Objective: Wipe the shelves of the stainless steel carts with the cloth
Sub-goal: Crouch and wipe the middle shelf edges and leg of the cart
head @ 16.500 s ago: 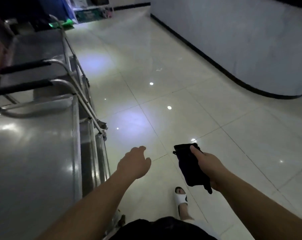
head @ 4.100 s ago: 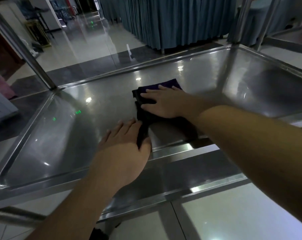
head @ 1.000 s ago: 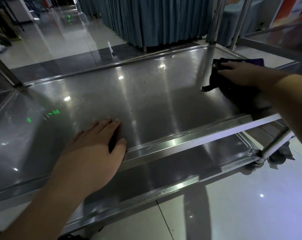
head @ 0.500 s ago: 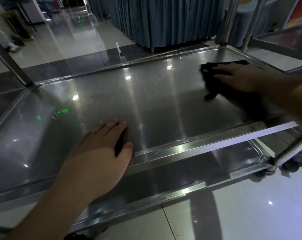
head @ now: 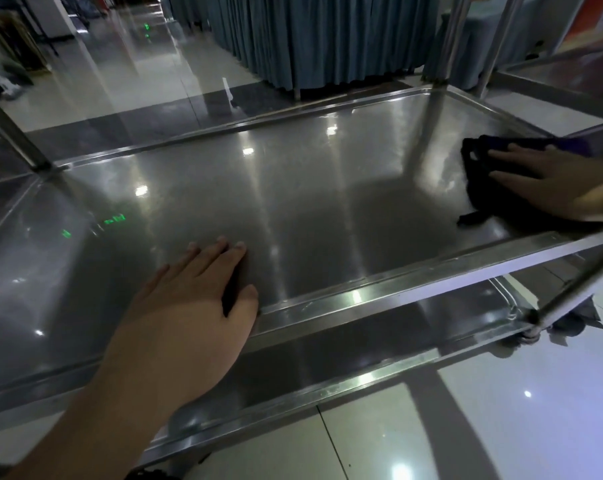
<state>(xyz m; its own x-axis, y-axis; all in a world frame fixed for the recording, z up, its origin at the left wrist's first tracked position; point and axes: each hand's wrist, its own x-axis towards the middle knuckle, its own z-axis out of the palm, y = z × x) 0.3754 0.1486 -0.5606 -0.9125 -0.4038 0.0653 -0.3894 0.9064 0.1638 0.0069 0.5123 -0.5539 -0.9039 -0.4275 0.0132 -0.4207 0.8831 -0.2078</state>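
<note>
Fingers of the right hand (head: 549, 183) lie straight and slightly spread, pressing flat on the dark cloth (head: 483, 188) at the right edge of the frame; nothing is curled round it. Left hand (head: 185, 306) is flat too, fingers together, palm braced on the shelf (head: 293, 209) at lower centre, thumb against the front rim. Change vs half a second ago: cloth and right hand have swung further right and a bit nearer the front rim, now close to the shelf's right end; a second ago they were at the far right corner by the post (head: 445, 46). Left hand hasn't shifted. My read: this is a back-and-forth pass over the right end, so that zone is getting covered; the middle and left stretch toward the green reflections (head: 113, 220) probably still needs strokes, and the lower shelf (head: 379, 344) below looks untouched so far. Cloth is bunched, not spread; its long axis runs roughly from upper right to lower left in the frame, with a small tail sticking out toward the front rim at its lower left. Right side of the cloth is hidden under the hand and wrist, so full extent can't be judged.
</note>
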